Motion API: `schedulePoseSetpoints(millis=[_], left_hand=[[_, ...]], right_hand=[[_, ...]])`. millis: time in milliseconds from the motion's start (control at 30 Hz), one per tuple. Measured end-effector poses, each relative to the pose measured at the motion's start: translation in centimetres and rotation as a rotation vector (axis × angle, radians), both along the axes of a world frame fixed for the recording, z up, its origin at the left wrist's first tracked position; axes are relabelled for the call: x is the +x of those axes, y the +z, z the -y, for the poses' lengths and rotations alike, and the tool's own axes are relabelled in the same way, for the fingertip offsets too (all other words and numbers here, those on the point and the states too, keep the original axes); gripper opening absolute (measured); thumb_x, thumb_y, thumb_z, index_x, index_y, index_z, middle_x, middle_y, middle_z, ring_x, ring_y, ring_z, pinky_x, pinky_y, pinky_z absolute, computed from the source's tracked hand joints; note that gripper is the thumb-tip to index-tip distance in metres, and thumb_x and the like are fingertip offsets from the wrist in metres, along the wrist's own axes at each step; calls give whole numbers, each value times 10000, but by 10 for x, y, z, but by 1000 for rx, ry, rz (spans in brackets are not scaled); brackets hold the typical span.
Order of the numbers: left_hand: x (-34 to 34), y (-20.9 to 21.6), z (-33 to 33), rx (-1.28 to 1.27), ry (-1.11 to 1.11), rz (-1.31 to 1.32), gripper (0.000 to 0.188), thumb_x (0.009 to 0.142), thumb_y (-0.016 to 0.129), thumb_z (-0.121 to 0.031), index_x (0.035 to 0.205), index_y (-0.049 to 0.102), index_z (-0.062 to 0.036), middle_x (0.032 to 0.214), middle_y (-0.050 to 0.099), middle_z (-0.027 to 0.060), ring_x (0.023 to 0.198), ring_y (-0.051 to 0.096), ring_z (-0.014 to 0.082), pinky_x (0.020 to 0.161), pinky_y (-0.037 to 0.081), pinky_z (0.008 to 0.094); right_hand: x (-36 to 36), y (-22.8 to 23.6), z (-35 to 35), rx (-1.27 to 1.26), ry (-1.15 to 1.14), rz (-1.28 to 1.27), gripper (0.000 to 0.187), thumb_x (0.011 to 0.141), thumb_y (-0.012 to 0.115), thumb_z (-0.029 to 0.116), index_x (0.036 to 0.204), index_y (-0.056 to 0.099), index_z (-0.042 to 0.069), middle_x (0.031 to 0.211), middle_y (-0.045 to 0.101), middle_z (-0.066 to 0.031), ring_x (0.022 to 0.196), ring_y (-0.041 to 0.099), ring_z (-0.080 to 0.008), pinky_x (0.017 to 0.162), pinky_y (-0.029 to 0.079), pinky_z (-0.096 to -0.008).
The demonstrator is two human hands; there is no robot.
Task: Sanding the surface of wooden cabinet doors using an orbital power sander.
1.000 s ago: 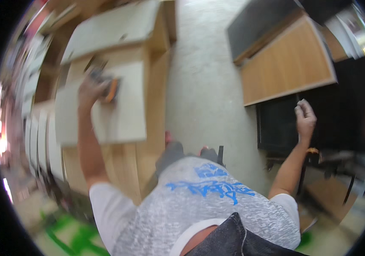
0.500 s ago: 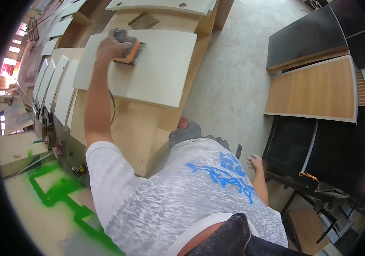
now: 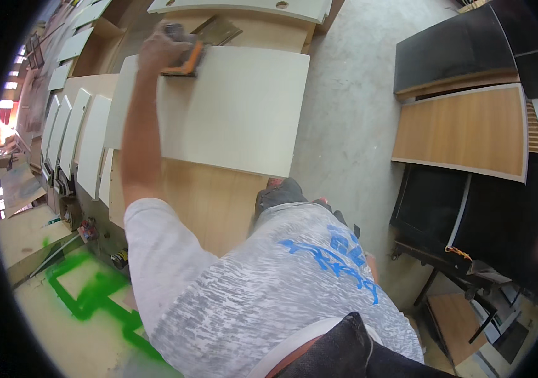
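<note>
Panel [image 3: 231, 107] sanding under way: your left hand [image 3: 163, 47] grips the sanding block [image 3: 184, 62] at its far corner; right hand hidden, can't tell. Next stroke needs flat, even pressure.

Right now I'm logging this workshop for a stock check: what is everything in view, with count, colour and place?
Flat rectangular cream board: one, cream, on the wooden bench, under the left hand.
Orange-and-grey sanding block: one, at the board's far-left corner.
Upright cream panels: several, cream, racked at left.
Light wooden bench top: one, tan, below the board.
Wood-grain panel: one, brown, at right.
Black panels: several, at right.
Green paint marks: on the floor, lower left.
Grey concrete floor: centre.
Left hand: gripping the sanding block.
Right hand: not visible.
</note>
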State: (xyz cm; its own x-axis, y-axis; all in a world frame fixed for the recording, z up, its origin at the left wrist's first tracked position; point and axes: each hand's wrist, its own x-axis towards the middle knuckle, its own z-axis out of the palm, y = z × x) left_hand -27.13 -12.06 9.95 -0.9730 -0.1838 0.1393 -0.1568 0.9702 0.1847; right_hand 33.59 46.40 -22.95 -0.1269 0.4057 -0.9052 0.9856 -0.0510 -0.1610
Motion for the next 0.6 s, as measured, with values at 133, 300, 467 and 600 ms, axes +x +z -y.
schedulePoseSetpoints(millis=[133,300,467,600], left_hand=[[16,-8,-90,64,-130,64,796,610,699,-420,1303,430,-136,1091,622,153,1028,593,318,864,476,400],[40,8,-171,28,-127,128,793,587,697,-426,1290,437,-165,1093,618,169,1017,594,321,859,481,405],[97,6,-190,121,-224,148,727,620,673,-421,1281,434,-234,1046,610,172,998,587,326,843,482,412],[173,5,-161,123,-135,113,730,617,723,-392,1273,439,-240,1040,610,158,998,576,328,847,474,411]], right_hand=[[-97,3,-7,-59,8,-93,423,794,539,84,1216,515,92,932,662,-112,666,622,-220,536,511,-426],[-218,35,-21,102,557,-219,408,789,630,117,1185,565,46,990,651,-115,700,624,-176,532,524,-335],[-272,47,-20,159,599,-480,408,788,635,115,1182,565,37,985,656,-118,700,623,-161,524,520,-315],[-256,17,-14,68,676,-460,412,776,645,106,1177,571,47,953,659,-114,694,626,-165,535,526,-319]])
